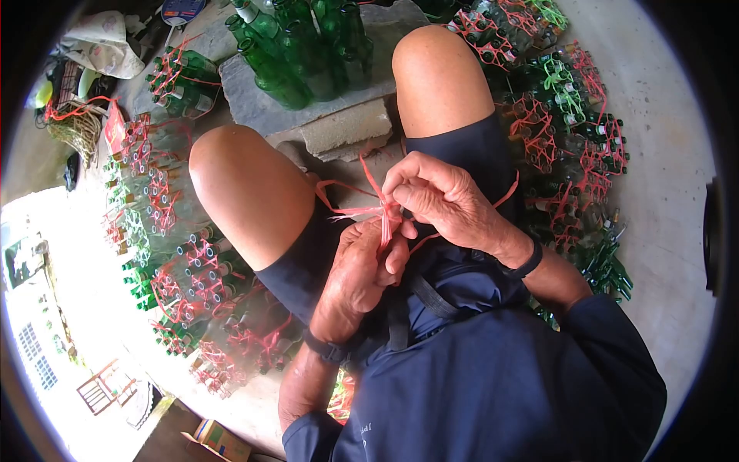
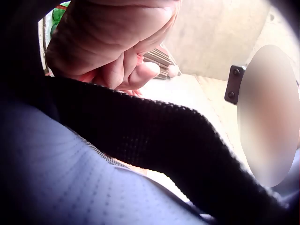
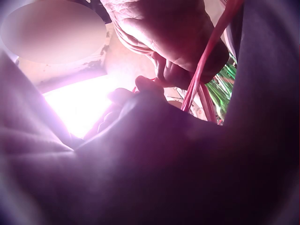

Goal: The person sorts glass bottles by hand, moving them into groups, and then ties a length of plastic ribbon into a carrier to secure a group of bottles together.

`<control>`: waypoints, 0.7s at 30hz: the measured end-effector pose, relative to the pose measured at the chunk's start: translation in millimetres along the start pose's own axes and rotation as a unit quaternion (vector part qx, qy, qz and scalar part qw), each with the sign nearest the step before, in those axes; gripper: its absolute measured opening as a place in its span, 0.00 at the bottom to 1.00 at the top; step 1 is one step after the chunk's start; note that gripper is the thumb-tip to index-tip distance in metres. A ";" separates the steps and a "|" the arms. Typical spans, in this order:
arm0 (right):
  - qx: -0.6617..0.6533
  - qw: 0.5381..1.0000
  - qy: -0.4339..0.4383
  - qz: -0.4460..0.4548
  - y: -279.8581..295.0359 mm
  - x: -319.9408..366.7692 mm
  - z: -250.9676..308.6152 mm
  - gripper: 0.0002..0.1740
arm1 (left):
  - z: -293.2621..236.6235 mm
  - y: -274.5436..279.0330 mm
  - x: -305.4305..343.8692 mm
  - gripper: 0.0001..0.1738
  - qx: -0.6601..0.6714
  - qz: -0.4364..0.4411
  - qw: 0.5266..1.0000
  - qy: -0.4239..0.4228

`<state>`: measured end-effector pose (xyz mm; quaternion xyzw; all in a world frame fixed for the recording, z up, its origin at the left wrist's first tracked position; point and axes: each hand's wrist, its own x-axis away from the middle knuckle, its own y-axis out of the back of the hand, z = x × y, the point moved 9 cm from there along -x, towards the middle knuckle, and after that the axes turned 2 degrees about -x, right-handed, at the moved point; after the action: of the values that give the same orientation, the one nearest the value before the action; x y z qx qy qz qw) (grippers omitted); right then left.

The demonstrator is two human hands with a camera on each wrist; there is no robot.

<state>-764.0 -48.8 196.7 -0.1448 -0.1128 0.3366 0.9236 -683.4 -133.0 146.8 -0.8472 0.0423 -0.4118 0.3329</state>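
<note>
A bunch of red plastic twine is held over the lap in the head view, its loose ends spreading to both sides. My left hand grips the bunch from below with curled fingers. Just above it, my right hand pinches the twine between thumb and forefinger. In the left wrist view my left hand shows curled fingers with bits of red between them. The right wrist view shows my right hand beside a long red strand; its fingertips are partly hidden there.
Green bottles stand on a grey slab beyond the knees, with a rough block at its near edge. Bottles bundled with red twine cover the floor at left; more bundles stand at right. A cardboard box sits at lower left.
</note>
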 end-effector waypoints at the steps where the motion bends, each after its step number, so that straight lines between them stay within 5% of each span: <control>1: -0.001 1.000 0.000 0.005 -1.7 0.1 -1.3 0.08 | -1.1 1.4 0.0 0.22 -0.007 -0.004 1.000 -0.012; 8: -0.013 0.999 0.020 0.022 -9.5 -1.5 1.1 0.19 | -2.1 9.8 -0.3 0.23 -0.023 -0.015 0.998 -0.057; 21: 0.033 0.999 -0.020 -0.002 -1.2 2.5 -5.8 0.19 | -14.8 20.6 8.2 0.17 -0.095 -0.045 0.990 -0.098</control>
<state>-759.7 -49.2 192.0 -0.1075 -0.1205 0.3415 0.9259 -684.5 -159.7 146.5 -0.9121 0.0099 -0.3359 0.2349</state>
